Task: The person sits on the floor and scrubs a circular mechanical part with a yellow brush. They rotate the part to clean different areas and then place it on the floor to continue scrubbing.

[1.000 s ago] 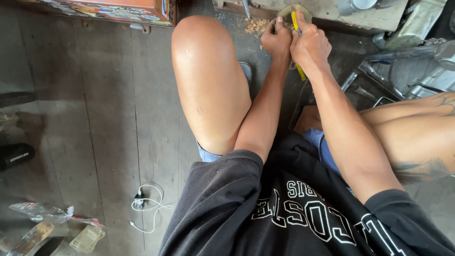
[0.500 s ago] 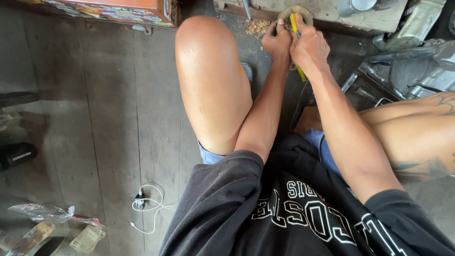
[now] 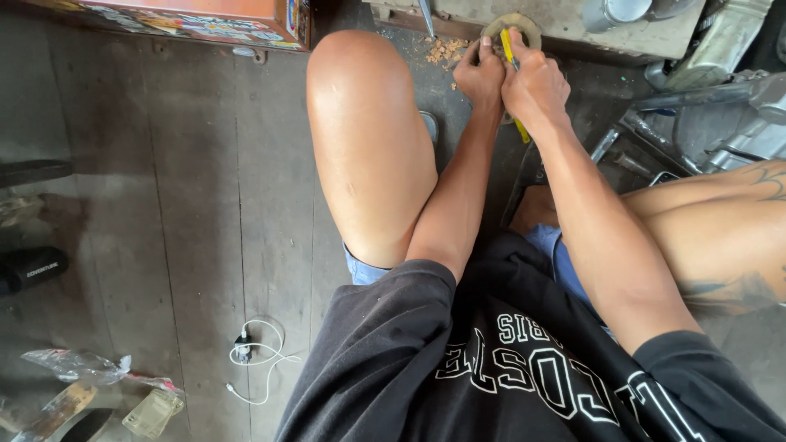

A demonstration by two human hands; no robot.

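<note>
Up at the top edge of the view, both hands meet over a round, flat, tan disc (image 3: 514, 23) that lies on the near edge of a low wooden bench (image 3: 565, 20). The left hand (image 3: 481, 75) is closed on the disc's left rim, fingers curled over it. The right hand (image 3: 536, 86) is clenched round a slim yellow tool (image 3: 511, 51), thumb pressed along it.

Room is tight. The hands sit just beside each other, touching or nearly so, with the bench edge right behind them and the person's raised left knee (image 3: 360, 90) close on the left. The right leg (image 3: 720, 221) lies low to the right. Wide bare floorboards (image 3: 188, 205) open out to the left, well apart from the work.

Wood shavings (image 3: 446, 49) lie scattered just left of the disc, near a thin metal blade (image 3: 426, 16) standing at the bench edge. Grey metal parts (image 3: 720, 123) crowd the right side, close to the right forearm. An orange box (image 3: 188, 16) borders the top left. Far off at the lower left lie a white cable (image 3: 258, 356) and a clear plastic bag (image 3: 78, 364).

The yellow tool's long axis runs almost straight away from the person, tilted slightly: its far end points onto the disc's face, its near end sticks out below the right hand toward the wrist.
</note>
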